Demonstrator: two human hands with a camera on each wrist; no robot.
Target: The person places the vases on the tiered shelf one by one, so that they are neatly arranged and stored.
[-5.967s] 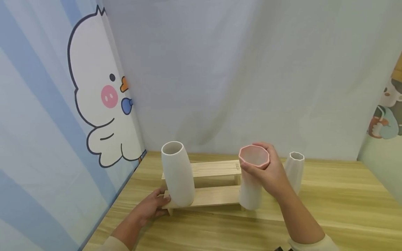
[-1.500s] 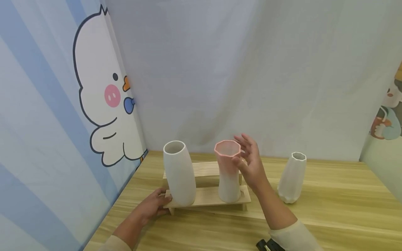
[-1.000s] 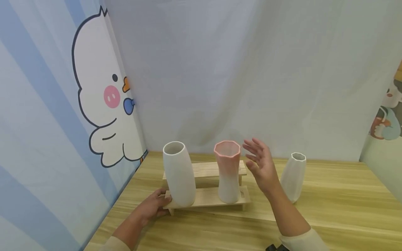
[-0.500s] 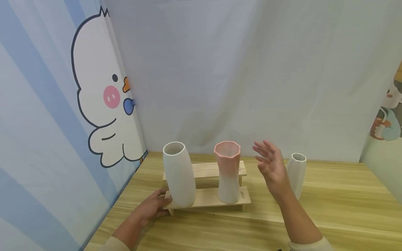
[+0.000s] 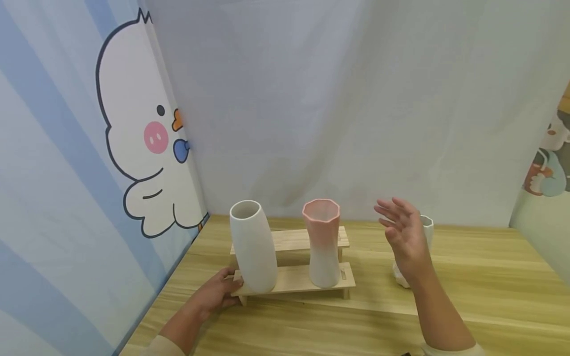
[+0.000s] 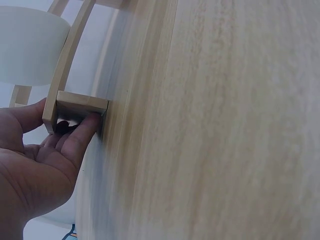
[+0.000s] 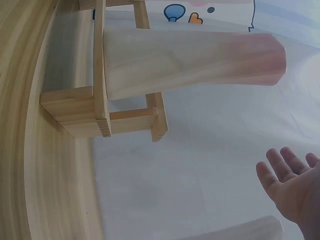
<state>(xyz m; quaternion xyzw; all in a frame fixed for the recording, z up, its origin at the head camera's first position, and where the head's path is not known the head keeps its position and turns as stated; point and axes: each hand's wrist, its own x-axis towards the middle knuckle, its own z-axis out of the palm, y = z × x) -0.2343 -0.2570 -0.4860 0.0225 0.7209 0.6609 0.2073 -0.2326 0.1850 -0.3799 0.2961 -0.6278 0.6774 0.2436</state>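
Note:
My left hand (image 5: 217,291) grips the left end of a two-step wooden stand (image 5: 294,278), thumb on top and fingers under the board (image 6: 64,65) in the left wrist view. On its lower step a tall white vase (image 5: 255,249) stands at the left. Toward the right end of that step is a pink-and-white vase (image 5: 324,247) with an angular rim, upright and apart from any hand. My right hand (image 5: 406,237) is in the air with loose, spread fingers, holding nothing. Partly hidden behind it is a smaller white faceted vase (image 5: 428,228) on the table.
The wood-grain table (image 5: 485,282) runs back to a pale grey curtain (image 5: 356,123). At the left hangs a blue-striped curtain (image 5: 58,198) with a cartoon duck. The upper step (image 5: 291,240) of the stand lies behind the vases.
The pink-and-white vase has moved left from beside the stand's right end onto the lower step. My right hand has let it go and moved right, before the small vase. The left hand stays put.

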